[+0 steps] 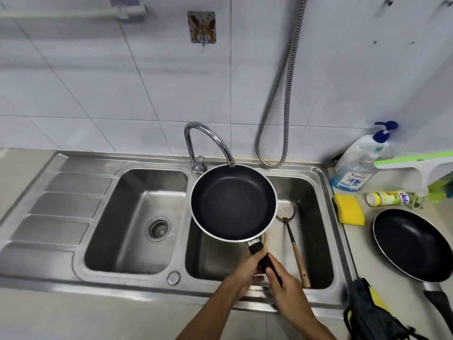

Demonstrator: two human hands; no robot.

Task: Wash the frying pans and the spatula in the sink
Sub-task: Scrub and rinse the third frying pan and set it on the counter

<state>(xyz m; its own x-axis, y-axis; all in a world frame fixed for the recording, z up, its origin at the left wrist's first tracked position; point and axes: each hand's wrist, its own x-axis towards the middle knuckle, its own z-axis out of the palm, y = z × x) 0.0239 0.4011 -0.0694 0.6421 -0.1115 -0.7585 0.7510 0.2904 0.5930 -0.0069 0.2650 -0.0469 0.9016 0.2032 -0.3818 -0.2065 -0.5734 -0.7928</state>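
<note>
A black frying pan (232, 202) with a silver rim hangs level over the right basin of the steel double sink (326, 217), just under the tap spout (230, 163). My left hand (247, 271) grips its black handle from the left. My right hand (286, 290) holds the handle's near end from the right. A spatula (295, 244) with a metal blade and wooden handle lies in the right basin, partly hidden by the pan. A second black frying pan (414, 244) rests on the counter at the right.
A yellow sponge (349, 209) sits on the sink's right edge. Behind it stand soap bottles (353, 173) and a lying small bottle (389, 197). A metal hose (282, 94) hangs on the tiled wall. The left basin holds a drain strainer (158, 228). A black bag (370, 315) lies at bottom right.
</note>
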